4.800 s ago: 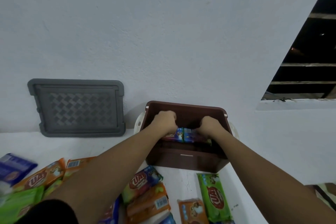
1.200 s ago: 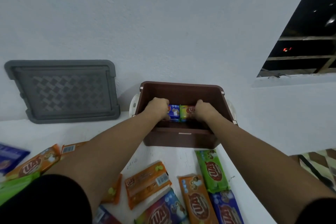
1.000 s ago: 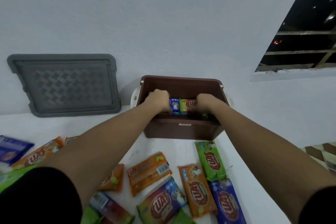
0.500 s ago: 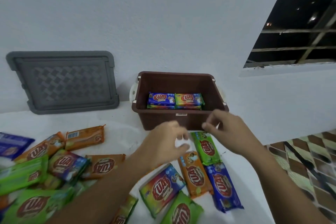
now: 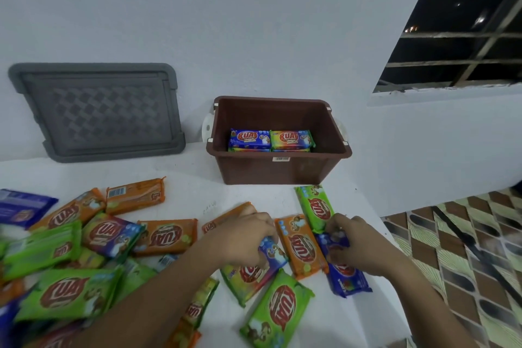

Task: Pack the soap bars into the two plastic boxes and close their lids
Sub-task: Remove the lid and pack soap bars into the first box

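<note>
At the lower centre of the frame a green soap bar lies flat on the white counter. Just above it the left grip is clenched over the upper end of a multicoloured soap bar, fingers curled round its edge. The right grip grasps the top end of a blue soap bar – thumb and fingers seem to pinch the wrapper, though motion blur hides the exact hold. Between the two grips an orange soap bar lies on the counter, and a second green bar lies just beyond the right grip.

A loose heap of soap bars – green, orange, blue – fills the lower left.

Farther back, at centre, the brown plastic box stands open against the wall, holding a blue bar and a rainbow bar side by side on top of others. In the upper left a grey lid leans on the wall, and a barred window shows dark at upper right.
</note>
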Available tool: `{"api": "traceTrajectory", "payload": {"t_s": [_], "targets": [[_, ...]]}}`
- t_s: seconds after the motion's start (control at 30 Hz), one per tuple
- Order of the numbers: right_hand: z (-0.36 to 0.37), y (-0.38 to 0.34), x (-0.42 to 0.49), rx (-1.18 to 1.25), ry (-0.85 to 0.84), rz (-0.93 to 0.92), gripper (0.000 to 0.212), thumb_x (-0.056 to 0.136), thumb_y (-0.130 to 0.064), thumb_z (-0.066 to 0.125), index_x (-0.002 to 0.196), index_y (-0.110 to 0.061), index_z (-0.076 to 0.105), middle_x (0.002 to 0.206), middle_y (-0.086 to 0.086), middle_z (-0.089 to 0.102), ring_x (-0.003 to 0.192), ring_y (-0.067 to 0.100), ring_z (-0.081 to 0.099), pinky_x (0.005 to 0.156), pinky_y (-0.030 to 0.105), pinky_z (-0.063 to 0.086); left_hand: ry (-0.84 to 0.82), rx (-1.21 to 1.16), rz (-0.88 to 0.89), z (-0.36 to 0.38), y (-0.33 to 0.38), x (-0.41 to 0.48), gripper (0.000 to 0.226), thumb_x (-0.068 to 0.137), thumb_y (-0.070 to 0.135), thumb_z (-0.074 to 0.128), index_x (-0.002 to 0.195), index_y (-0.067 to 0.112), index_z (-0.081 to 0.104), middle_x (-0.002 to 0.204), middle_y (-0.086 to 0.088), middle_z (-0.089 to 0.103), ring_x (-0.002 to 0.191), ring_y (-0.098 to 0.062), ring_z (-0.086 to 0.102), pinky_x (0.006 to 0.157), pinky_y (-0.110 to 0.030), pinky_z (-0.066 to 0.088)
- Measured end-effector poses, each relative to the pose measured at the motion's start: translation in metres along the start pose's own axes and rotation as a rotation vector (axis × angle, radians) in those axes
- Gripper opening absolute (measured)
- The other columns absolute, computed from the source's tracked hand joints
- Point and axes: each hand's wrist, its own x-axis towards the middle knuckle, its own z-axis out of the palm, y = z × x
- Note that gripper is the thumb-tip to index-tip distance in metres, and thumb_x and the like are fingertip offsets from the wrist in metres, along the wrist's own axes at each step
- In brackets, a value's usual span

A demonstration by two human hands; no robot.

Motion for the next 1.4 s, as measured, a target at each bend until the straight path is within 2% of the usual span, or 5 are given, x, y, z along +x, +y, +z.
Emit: {"api": "traceTrajectory", "payload": {"t_s": [0.33,0.57,0.77,1.07,1.4], "targets": [[-0.011,0.001,-0.002,0.1,-0.019,0.028,0.044,0.073,-0.035,0.08,0.108,-0.027,0.055,0.109,-0.01,0.056,0.088,0.008,0.064,0.067,0.016,0.054,-0.116,-0.235,-0.021,-0.026,0.002,-0.001,0.043,0.067,0.024,0.084,0.096,0.024,0.052,0.089,0.008,0.051,0.07,-0.006,0.048,0.062,-0.028,0.041],[-0.034,-0.009,0.0,0.089,-0.204,-0.057,0.024,0.083,-0.028,0.069,0.103,-0.022,0.059,0.107,-0.013,0.064,0.097,0.01,0.066,0.082,0.023,0.056,-0.176,-0.18,-0.013,-0.052,0.002,-0.01,0.045,0.073,0.031,0.079,0.114,0.023,0.065,0.115,0.004,0.061,0.102,-0.016,0.06,0.089,-0.039,0.053],[-0.053,-0.02,0.007,0.052,-0.394,-0.112,0.023,0.084,-0.026,0.07,0.098,-0.024,0.052,0.117,-0.007,0.064,0.106,0.015,0.066,0.087,0.034,0.057,-0.173,-0.203,0.003,-0.067,-0.002,-0.016,0.024,0.081,0.03,0.072,0.098,0.034,0.056,0.109,0.009,0.061,0.096,-0.012,0.06,0.079,-0.03,0.054],[-0.126,-0.052,0.017,0.543,-0.237,-0.275,0.025,0.081,-0.008,0.065,0.104,-0.017,0.057,0.107,0.005,0.065,0.104,0.023,0.065,0.062,0.036,0.059,0.224,-0.559,-0.096,-0.119,-0.016,-0.033,0.026,0.086,0.02,0.068,0.102,0.029,0.05,0.105,0.007,0.063,0.093,-0.014,0.065,0.067,-0.027,0.06],[-0.154,-0.083,0.102,0.778,0.133,-0.198,0.01,0.094,-0.007,0.054,0.098,-0.003,0.062,0.101,0.007,0.062,0.104,0.025,0.058,0.063,0.034,0.059,0.797,-0.866,-0.209,-0.17,-0.045,0.026,0.01,0.088,0.017,0.066,0.086,0.018,0.056,0.102,-0.01,0.065,0.096,-0.025,0.067,0.05,-0.023,0.053]]}}
